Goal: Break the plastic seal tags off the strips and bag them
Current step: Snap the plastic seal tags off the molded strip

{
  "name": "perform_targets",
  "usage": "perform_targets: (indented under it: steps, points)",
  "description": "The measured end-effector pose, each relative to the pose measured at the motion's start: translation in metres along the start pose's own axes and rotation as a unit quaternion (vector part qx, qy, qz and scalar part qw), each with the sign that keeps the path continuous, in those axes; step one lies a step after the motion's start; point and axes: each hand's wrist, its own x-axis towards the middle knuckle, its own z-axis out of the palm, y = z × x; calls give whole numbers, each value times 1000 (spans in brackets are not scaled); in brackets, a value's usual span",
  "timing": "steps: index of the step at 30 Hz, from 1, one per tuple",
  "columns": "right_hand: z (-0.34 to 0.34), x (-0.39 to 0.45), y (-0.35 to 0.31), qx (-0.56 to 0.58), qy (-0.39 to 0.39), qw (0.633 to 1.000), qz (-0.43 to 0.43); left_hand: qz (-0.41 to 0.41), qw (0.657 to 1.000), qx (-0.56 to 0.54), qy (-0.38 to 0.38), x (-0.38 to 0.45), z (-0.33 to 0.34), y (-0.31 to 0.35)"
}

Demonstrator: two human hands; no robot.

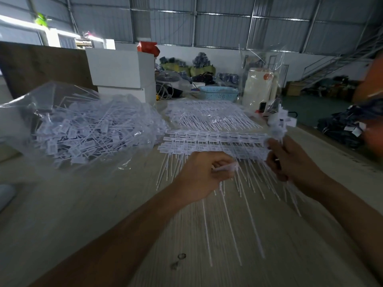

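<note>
My left hand (204,175) pinches a few loose white seal tags (226,168) whose thin tails hang down toward the table. My right hand (290,160) grips a bundle of tags (278,123) standing upright, heads at the top and tails trailing below my wrist. Between and behind my hands lie flat strips of joined tags (211,141) in rows. A second pile of strips (209,114) sits further back under clear film. On the left an open clear plastic bag (27,112) holds a heap of loose tags (91,131).
The wooden table (103,214) runs toward me. White boxes (122,73) stand at the back, with a blue basket (219,93) and a white appliance (259,85) beside them. An orange blurred shape (371,83) fills the right edge. Clutter lies on the floor beyond.
</note>
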Motion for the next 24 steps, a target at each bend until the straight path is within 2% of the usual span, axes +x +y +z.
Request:
perform_targets:
  steps: [3,6,10,12,15,20,24]
  points:
    - [27,-10,-5,29,-78,994,68,-20,999,-16,19,1,-1,-2]
    - [50,-20,-14,102,-151,975,123,12,998,27,50,2,-1,-1]
    - [57,-25,-19,141,-178,962,149,58,989,112,75,4,0,2]
    - [57,-26,-19,152,-187,961,137,62,990,100,78,5,-1,3]
    - [53,-23,-18,161,-158,967,122,80,990,93,74,4,-4,4]
    - [49,-22,-18,172,-140,967,127,45,977,204,31,2,-10,-4]
    - [56,-24,-18,-18,-65,998,21,53,971,234,21,1,-12,-2]
